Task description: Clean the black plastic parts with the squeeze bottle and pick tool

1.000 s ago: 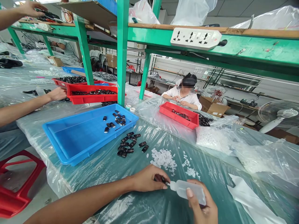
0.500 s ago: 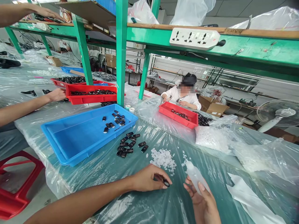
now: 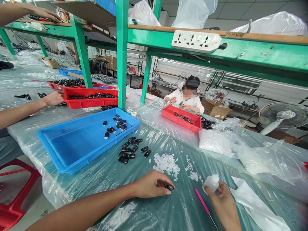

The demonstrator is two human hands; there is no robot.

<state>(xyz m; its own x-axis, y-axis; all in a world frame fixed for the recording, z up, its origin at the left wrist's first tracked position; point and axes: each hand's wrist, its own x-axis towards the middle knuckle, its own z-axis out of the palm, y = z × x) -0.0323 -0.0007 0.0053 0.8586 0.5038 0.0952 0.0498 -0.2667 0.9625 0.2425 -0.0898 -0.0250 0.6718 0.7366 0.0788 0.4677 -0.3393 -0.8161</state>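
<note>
My left hand (image 3: 151, 184) rests on the plastic-covered green table (image 3: 134, 205), fingers pinched on a small black part (image 3: 169, 186). My right hand (image 3: 222, 203) is to the right, fingers wrapped round a small white squeeze bottle (image 3: 211, 182) held near the table. A thin pink stick (image 3: 202, 202) lies between the two hands. A pile of small white pieces (image 3: 167, 163) sits just beyond my left hand. Several black parts (image 3: 131, 150) lie beside a blue tray (image 3: 72, 146) that holds a few more.
Red trays (image 3: 90, 102) of black parts stand at the left, another red tray (image 3: 181, 123) further back. A neighbour's arm (image 3: 26, 109) reaches in from the left. Another person sits across the bench. Green shelf posts (image 3: 122, 54), a power strip (image 3: 196, 41), bags of white pieces (image 3: 216, 142), a fan (image 3: 284, 117).
My right hand has swung the bottle away from the black part and lowered it to the right. The pink stick has come into view. My left hand stays put.
</note>
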